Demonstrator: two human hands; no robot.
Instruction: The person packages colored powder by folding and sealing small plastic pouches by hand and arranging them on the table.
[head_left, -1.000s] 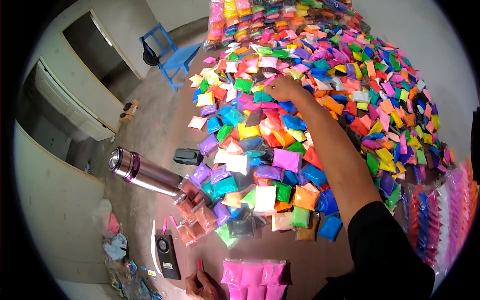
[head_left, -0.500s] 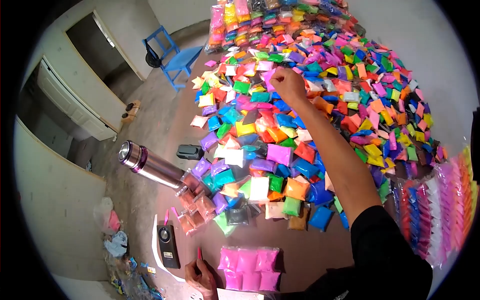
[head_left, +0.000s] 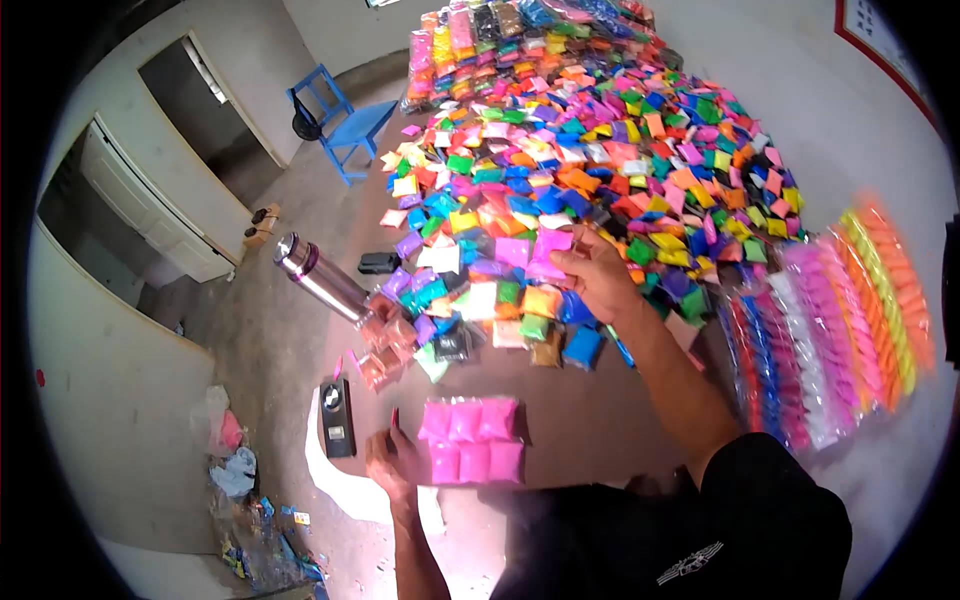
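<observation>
Pinched in my right hand point(head_left: 598, 270) is a bright pink packet point(head_left: 548, 254), held above the near edge of the pile of coloured packets point(head_left: 590, 180). My left hand point(head_left: 392, 462) rests low at the table's near edge, its fingers closed round a thin red tool point(head_left: 395, 418) that points upward. Just right of that hand lies a block of several joined pink packets point(head_left: 472, 441), in two rows, flat on the brown table point(head_left: 590, 430).
A steel flask point(head_left: 322, 276) stands left of the pile, near reddish-brown packets point(head_left: 385, 350) and a black case point(head_left: 378, 263). A black device point(head_left: 337, 418) lies at the left. Long bags of coloured packets point(head_left: 820, 330) are at the right. A blue chair point(head_left: 355, 125) stands beyond.
My right hand has come back from the middle of the pile toward me, now with a pink packet. The view has tilted, showing more of the near edge. My left hand keeps the red tool.
</observation>
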